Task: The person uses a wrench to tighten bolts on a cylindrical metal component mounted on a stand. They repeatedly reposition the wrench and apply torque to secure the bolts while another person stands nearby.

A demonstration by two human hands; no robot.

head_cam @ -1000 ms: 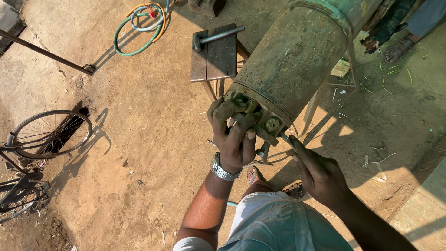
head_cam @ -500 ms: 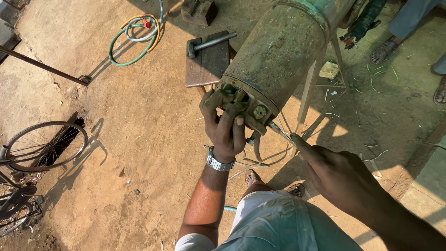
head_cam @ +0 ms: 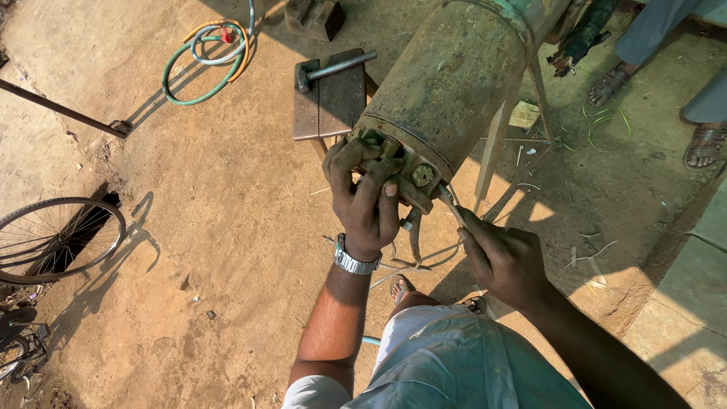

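Cylinder (head_cam: 454, 83) x1 – left hand (head_cam: 369, 197) gripping end

Left of the left hand (head_cam: 367, 201) the dirt floor (head_cam: 212, 227) lies open toward the bicycle wheel (head_cam: 57, 238) and the coiled hose (head_cam: 208, 57), so a hand could pass freely there. Straight ahead the rusty cylinder (head_cam: 454, 83) blocks the way, with the small metal surface (head_cam: 326, 102) carrying a hammer (head_cam: 333, 70) just beside it. To the right, the stand's leg (head_cam: 492, 148) and another person's sandalled feet (head_cam: 700, 144) hem in the right hand (head_cam: 503, 257); loose wires (head_cam: 413, 257) clutter the gap between both hands.
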